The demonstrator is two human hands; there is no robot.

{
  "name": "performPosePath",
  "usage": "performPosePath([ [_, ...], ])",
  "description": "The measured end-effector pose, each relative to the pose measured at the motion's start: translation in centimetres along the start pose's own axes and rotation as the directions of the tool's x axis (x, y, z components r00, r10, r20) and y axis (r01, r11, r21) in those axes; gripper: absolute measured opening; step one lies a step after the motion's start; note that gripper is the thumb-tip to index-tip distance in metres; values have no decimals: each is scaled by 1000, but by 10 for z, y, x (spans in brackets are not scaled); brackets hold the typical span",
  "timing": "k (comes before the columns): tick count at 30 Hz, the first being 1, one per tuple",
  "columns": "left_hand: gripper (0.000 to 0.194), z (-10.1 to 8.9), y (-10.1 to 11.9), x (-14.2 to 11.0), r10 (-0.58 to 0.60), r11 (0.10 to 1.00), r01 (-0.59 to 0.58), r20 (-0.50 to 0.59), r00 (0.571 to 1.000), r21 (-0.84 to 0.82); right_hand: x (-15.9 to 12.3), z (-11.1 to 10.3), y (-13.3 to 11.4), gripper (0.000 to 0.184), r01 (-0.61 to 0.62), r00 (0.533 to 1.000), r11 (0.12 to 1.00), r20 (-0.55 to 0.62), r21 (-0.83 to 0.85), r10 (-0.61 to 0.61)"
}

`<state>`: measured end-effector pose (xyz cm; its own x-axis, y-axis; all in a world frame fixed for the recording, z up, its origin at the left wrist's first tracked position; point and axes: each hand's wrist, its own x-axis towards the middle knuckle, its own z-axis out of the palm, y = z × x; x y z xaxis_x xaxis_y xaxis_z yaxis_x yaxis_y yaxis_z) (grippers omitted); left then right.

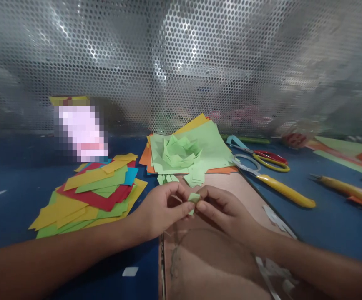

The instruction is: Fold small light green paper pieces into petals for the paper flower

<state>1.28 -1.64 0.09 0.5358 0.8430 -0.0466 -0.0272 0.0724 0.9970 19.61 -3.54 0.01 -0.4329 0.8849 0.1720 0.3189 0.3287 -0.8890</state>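
My left hand [160,208] and my right hand [221,208] meet over a brown board [206,258], both pinching one small folded light-green paper piece [194,198] between fingertips. Just beyond them sits a folded green paper flower [181,152] on a light-green sheet [212,146], with small green folded bits [193,178] at its near edge.
A loose heap of yellow, green, red and blue paper strips [90,193] lies left on the blue table [12,196]. Yellow-handled scissors [275,183] and red-yellow scissors [268,157] lie right, a yellow cutter [350,189] farther right. Perforated metal wall [181,62] behind.
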Motion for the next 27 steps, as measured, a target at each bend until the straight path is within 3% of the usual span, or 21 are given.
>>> performPosePath([
  [7, 13, 0, -3, 1, 64, 991, -76, 108, 992, 108, -1, 0, 0, 29, 8, 999, 999, -35, -35, -10],
  [15, 16, 2, 2, 1, 83, 994, -86, 50, 995, 65, -1, 0, -4, 30, 5, 996, 994, -86, 108, 4],
  [19, 16, 1, 1, 1, 83, 994, -85, 30, 996, 66, -2, -1, -4, 19, -16, 995, 993, -93, 113, 27],
  [21, 13, 0, 0, 1, 74, 993, -77, 37, 997, 87, -3, -1, -1, 11, 39, 992, 996, -122, 79, -29],
  [24, 14, -3, -3, 1, 62, 982, -71, 57, 996, 174, -4, 0, 3, 18, 184, 973, 983, -135, -27, -186],
  [27, 12, -5, -4, 1, 86, 959, -94, 43, 995, 268, -5, 0, 5, 15, 229, 960, 960, -128, -160, -250],
])
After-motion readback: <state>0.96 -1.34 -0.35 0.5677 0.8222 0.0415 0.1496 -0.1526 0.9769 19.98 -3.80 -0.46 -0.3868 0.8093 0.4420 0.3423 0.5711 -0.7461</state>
